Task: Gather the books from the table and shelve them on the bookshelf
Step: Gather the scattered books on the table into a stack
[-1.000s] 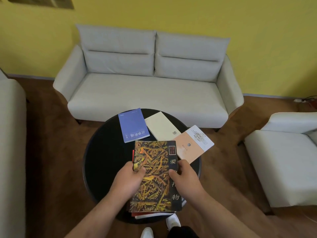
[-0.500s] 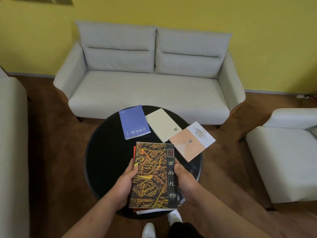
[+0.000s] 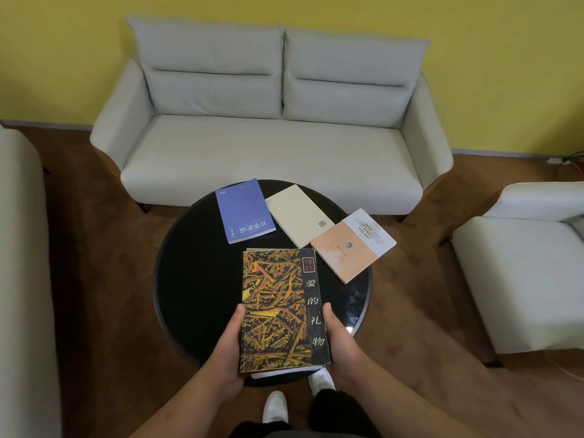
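A stack of books (image 3: 281, 308), topped by a black book with an orange leaf pattern, sits above the near part of the round black table (image 3: 192, 279). My left hand (image 3: 229, 346) grips the stack's left edge and my right hand (image 3: 336, 339) grips its right edge, thumbs along the sides. Three more books lie flat on the far half of the table: a blue book (image 3: 243, 210), a cream book (image 3: 298, 213) and a peach-and-white book (image 3: 350, 246) that overhangs the table's right rim. No bookshelf is in view.
A light grey two-seat sofa (image 3: 275, 147) stands behind the table against the yellow wall. Another sofa edge (image 3: 22, 263) is at the left and a white armchair (image 3: 521, 273) at the right. Brown carpet surrounds the table. My white shoes (image 3: 275, 406) show below.
Both hands slid from the top of the stack down to its side edges, and the stack has squared up so the lower books barely show. The camera moved slightly back.
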`<state>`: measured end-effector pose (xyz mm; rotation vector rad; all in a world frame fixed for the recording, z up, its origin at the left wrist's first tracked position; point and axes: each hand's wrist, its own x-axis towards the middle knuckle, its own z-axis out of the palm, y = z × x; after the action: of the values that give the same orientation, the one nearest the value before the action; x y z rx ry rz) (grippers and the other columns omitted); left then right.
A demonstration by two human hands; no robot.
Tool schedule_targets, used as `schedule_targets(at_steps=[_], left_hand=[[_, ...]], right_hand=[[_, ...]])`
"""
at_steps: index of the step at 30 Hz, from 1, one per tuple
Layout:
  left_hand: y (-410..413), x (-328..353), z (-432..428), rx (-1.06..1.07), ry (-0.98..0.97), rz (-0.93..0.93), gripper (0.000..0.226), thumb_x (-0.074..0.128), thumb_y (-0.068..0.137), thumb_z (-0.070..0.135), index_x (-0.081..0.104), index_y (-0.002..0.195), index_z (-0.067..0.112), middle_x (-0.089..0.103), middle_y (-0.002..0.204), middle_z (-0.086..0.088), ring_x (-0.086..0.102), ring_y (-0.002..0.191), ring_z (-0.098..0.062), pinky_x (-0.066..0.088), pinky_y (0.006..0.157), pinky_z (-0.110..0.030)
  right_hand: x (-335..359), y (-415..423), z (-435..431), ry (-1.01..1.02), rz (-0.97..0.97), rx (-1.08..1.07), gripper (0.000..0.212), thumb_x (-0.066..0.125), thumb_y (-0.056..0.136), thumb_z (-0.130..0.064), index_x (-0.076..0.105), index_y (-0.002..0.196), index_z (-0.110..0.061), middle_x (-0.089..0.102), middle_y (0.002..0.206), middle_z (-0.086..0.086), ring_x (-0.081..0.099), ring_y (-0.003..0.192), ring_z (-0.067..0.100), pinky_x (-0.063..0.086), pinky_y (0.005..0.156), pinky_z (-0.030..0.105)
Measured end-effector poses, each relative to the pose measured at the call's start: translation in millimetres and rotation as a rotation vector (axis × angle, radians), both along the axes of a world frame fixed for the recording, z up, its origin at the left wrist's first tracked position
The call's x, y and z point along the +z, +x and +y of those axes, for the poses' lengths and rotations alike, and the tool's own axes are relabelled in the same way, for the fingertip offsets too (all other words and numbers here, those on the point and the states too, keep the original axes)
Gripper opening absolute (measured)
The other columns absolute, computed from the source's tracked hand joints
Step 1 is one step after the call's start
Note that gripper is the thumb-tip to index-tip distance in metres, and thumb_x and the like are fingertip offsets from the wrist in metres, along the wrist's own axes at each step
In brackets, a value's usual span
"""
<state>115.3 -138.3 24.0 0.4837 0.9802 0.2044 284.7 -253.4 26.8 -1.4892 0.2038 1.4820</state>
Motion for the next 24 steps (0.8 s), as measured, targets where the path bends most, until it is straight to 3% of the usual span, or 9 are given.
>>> schedule_targets(at_steps=[4, 7, 11, 14, 16, 18, 20, 22, 24], left_hand=[[6, 2, -4, 0.029, -0.004, -0.013, 0.058, 0.055, 0.078, 0.067, 0.07, 0.117, 0.026, 0.073, 0.12, -0.015, 0.071, 0.106, -0.036, 0.061, 0.074, -0.044], [5, 1, -3, 0.01, 0.006, -0.01, 0.054, 0.054, 0.081, 0.067, 0.074, 0.112, 0.028, 0.073, 0.119, -0.015, 0.071, 0.106, -0.035, 0.062, 0.072, -0.044], [2, 7, 7, -0.102, 0.073, 0.095, 0.049, 0.051, 0.089, 0.061, 0.069, 0.118, 0.025, 0.075, 0.115, -0.013, 0.073, 0.102, -0.033, 0.061, 0.073, -0.043], [6, 7, 27, -0.138, 0.339, 0.251, 0.049, 0.054, 0.098, 0.041, 0.045, 0.144, 0.024, 0.069, 0.124, -0.012, 0.071, 0.105, -0.033, 0.054, 0.091, -0.052], [10, 10, 39, -0.166, 0.47, 0.278, 0.06, 0.06, 0.096, 0.035, 0.036, 0.151, 0.03, 0.062, 0.133, -0.007, 0.068, 0.109, -0.029, 0.051, 0.098, -0.054], [15, 12, 46, -0.21, 0.492, 0.251, 0.057, 0.063, 0.094, 0.034, 0.041, 0.147, 0.032, 0.068, 0.125, -0.005, 0.071, 0.104, -0.026, 0.054, 0.093, -0.05], [16, 8, 51, -0.234, 0.478, 0.26, 0.06, 0.066, 0.09, 0.034, 0.041, 0.145, 0.03, 0.067, 0.124, -0.006, 0.072, 0.103, -0.027, 0.055, 0.09, -0.05], [14, 2, 55, -0.234, 0.439, 0.274, 0.067, 0.07, 0.081, 0.038, 0.042, 0.141, 0.03, 0.063, 0.128, -0.008, 0.069, 0.106, -0.031, 0.053, 0.093, -0.054], [16, -4, 65, -0.182, 0.405, 0.279, 0.051, 0.062, 0.085, 0.042, 0.051, 0.132, 0.026, 0.064, 0.126, -0.011, 0.067, 0.108, -0.033, 0.049, 0.096, -0.056]], right_hand=[[-3, 1, -1, 0.101, 0.067, -0.068, 0.066, 0.03, 0.099, -0.068, 0.063, 0.135, -0.024, 0.073, 0.129, 0.01, 0.072, 0.115, 0.028, 0.06, 0.084, 0.041], [-4, -1, -2, 0.077, 0.06, -0.039, 0.059, 0.039, 0.097, -0.066, 0.067, 0.129, -0.024, 0.078, 0.118, 0.007, 0.077, 0.103, 0.023, 0.061, 0.072, 0.034], [-4, 7, -4, 0.022, -0.029, 0.052, 0.05, 0.051, 0.097, -0.061, 0.068, 0.124, -0.022, 0.081, 0.107, 0.003, 0.079, 0.093, 0.018, 0.056, 0.075, 0.034], [0, 21, -2, 0.073, -0.15, 0.099, 0.053, 0.06, 0.097, -0.05, 0.055, 0.139, -0.017, 0.074, 0.123, 0.007, 0.073, 0.109, 0.026, 0.055, 0.099, 0.047], [5, 32, 1, 0.109, -0.246, 0.133, 0.053, 0.061, 0.1, -0.035, 0.042, 0.149, -0.025, 0.064, 0.134, 0.003, 0.07, 0.112, 0.02, 0.056, 0.1, 0.043], [11, 41, 6, 0.175, -0.296, 0.227, 0.037, 0.057, 0.103, -0.025, 0.048, 0.139, -0.03, 0.067, 0.128, -0.005, 0.073, 0.103, 0.011, 0.06, 0.08, 0.024], [14, 46, 9, 0.209, -0.309, 0.299, 0.027, 0.059, 0.101, -0.028, 0.057, 0.127, -0.031, 0.073, 0.117, -0.009, 0.074, 0.102, 0.008, 0.059, 0.073, 0.019], [12, 50, 10, 0.215, -0.308, 0.31, 0.04, 0.06, 0.09, -0.038, 0.059, 0.128, -0.027, 0.072, 0.122, -0.003, 0.072, 0.11, 0.015, 0.059, 0.083, 0.026], [-1, 59, 13, 0.16, -0.314, 0.26, 0.039, 0.054, 0.097, -0.044, 0.065, 0.124, -0.019, 0.073, 0.121, 0.006, 0.07, 0.111, 0.025, 0.056, 0.095, 0.039]])
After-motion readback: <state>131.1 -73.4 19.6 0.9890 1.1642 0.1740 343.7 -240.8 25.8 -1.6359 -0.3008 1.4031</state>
